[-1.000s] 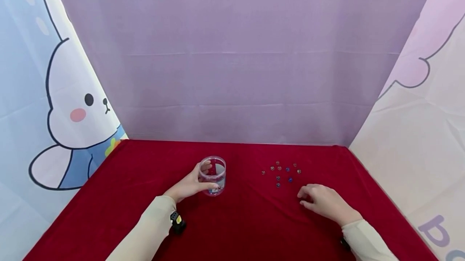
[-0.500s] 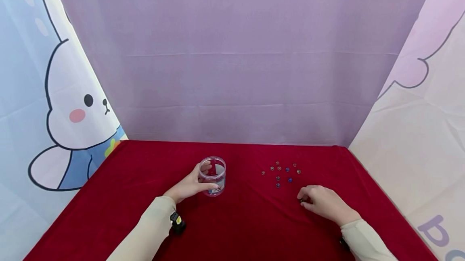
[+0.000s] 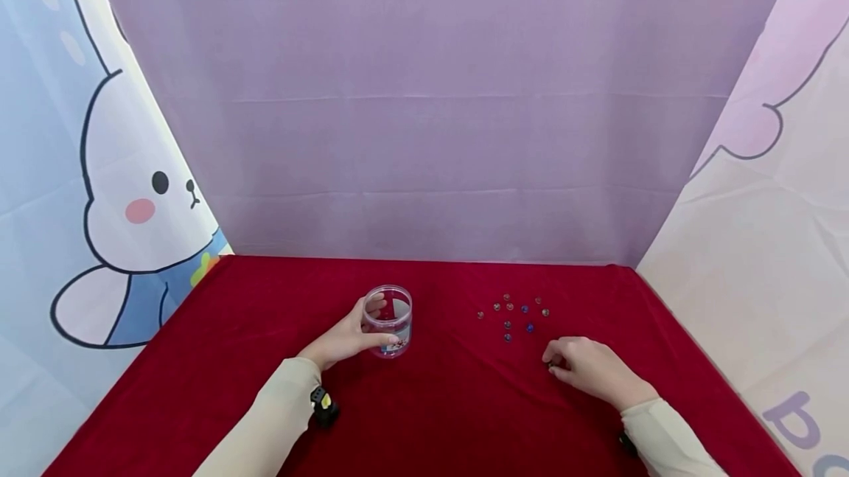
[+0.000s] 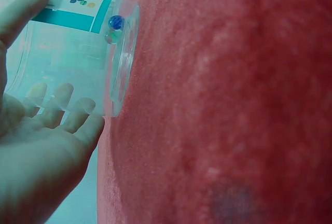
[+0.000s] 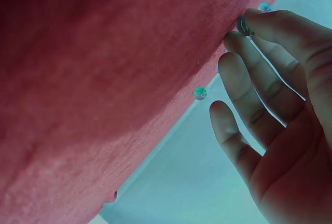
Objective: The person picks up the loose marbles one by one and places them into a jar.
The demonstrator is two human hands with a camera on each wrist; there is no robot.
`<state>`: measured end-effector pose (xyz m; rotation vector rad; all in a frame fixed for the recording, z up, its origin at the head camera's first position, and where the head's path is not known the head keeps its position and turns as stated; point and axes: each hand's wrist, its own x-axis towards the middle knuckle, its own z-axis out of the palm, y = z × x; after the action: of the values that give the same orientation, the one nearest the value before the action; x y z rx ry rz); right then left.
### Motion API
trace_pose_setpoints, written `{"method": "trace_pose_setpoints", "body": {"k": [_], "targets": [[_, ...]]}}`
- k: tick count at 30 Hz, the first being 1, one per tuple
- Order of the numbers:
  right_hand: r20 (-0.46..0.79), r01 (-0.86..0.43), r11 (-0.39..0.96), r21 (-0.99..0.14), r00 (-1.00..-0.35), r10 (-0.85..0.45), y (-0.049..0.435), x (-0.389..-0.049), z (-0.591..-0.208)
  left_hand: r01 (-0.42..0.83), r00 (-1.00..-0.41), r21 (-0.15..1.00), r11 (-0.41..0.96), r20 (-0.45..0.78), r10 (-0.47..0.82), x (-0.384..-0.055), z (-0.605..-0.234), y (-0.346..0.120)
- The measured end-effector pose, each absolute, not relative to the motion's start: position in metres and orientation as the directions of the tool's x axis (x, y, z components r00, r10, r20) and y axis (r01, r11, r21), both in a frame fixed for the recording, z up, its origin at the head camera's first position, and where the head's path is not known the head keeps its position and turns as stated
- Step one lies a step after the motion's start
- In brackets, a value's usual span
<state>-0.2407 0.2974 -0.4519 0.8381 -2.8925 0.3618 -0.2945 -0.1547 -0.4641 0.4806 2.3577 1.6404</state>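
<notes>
Clear plastic cylindrical jar stands upright on red cloth, its side held between thumb and fingers of the left hand. Right hand pinches one dark, round glass marble at its thumb tip, near scattered marbles.

Over the last second, a dark marble has come into sight at your right hand: you now pinch it between thumb and forefinger, where your head view earlier showed an open gap between the two.
</notes>
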Motion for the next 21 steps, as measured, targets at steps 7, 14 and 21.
{"method": "trace_pose_setpoints", "body": {"k": [7, 14, 21], "targets": [[0.167, -0.540, 0.818, -0.197, -0.841, -0.515, 0.2964, -0.2420, -0.4511, 0.132, -0.920, 0.939, 0.319, -0.004, 0.392, -0.2945, -0.4635, -0.1544], [0.175, -0.543, 0.820, -0.181, -0.838, -0.517, 0.2931, -0.2422, -0.4479, 0.127, -0.921, 0.938, 0.322, -0.009, 0.390, -0.2940, -0.4629, -0.1558], [0.197, -0.558, 0.811, -0.178, -0.828, -0.526, 0.2889, -0.2432, -0.4448, 0.134, -0.919, 0.938, 0.320, -0.003, 0.394, -0.2942, -0.4627, -0.1567]]}}
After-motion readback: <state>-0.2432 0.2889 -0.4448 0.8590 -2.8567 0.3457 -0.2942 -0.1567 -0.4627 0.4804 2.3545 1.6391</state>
